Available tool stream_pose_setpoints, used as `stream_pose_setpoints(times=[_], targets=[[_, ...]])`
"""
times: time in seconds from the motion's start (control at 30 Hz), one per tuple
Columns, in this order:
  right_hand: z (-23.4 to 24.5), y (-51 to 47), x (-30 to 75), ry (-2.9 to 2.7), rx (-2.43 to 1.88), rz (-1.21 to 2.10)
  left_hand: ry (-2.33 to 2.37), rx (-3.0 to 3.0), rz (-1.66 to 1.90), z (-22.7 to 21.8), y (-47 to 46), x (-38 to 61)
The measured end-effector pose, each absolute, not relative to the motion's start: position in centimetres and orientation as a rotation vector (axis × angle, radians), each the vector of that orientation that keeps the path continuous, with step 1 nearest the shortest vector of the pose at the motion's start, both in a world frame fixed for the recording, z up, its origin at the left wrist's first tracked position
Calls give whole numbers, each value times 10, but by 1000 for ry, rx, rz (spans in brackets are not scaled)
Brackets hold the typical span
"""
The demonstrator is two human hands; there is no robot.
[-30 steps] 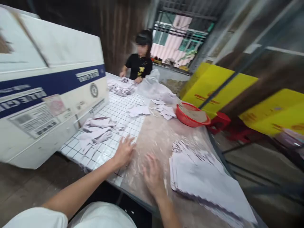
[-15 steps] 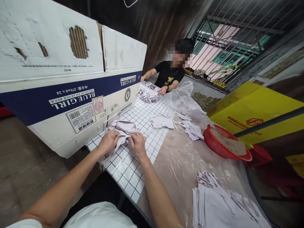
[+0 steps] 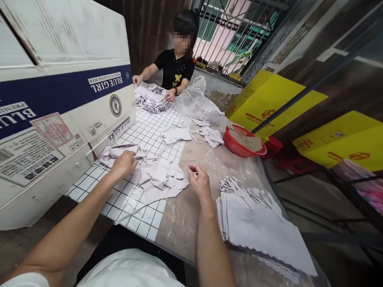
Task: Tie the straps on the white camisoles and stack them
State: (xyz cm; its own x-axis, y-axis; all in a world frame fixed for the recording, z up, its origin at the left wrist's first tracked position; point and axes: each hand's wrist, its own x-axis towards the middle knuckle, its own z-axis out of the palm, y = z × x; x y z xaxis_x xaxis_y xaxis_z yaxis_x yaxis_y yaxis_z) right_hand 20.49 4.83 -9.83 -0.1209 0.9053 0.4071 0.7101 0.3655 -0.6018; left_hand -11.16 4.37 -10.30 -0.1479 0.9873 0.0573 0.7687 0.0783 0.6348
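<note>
My left hand (image 3: 123, 163) rests with curled fingers on a heap of pale folded paper pieces (image 3: 118, 152) next to the big box. A second loose bunch of the same paper pieces (image 3: 161, 179) lies spread between my hands. My right hand (image 3: 199, 181) hovers just right of that bunch, fingers bent and pinched together; I cannot make out anything in them. A neat fanned stack of flat white sheets (image 3: 254, 217) lies to the right of my right hand.
A large white and blue cardboard box (image 3: 60, 103) walls off the left. The table (image 3: 149, 137) has a white grid top and clear plastic sheeting. A red basket (image 3: 243, 148) sits mid-right. A person in black (image 3: 173, 71) handles paper at the far end. Yellow boxes (image 3: 269, 101) stand right.
Both hands were together on the heap by the box; now a bunch of pieces lies pulled toward me and my right hand has moved right, off it.
</note>
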Motion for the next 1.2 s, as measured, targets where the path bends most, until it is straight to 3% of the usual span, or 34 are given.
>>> stream_pose_setpoints(times=[0.07,0.17,0.27,0.47,0.77,1.2], targets=[[-115,41,206,-1898,-1417,449,1930,1960,823,-114,39,-107],[-132,36,205,-1901,-1412,550,1506,2246,893,-120,37,-87],[-149,39,205,-1840,-1456,560,1291,2314,767,-121,45,-54],[-175,50,211,-1610,-1745,420,1842,2147,227,-132,65,10],[-152,44,207,-1809,-1994,360,1852,2033,217,-126,68,10],[-159,38,201,-1676,-1724,504,1527,1416,1077,-68,54,-43]])
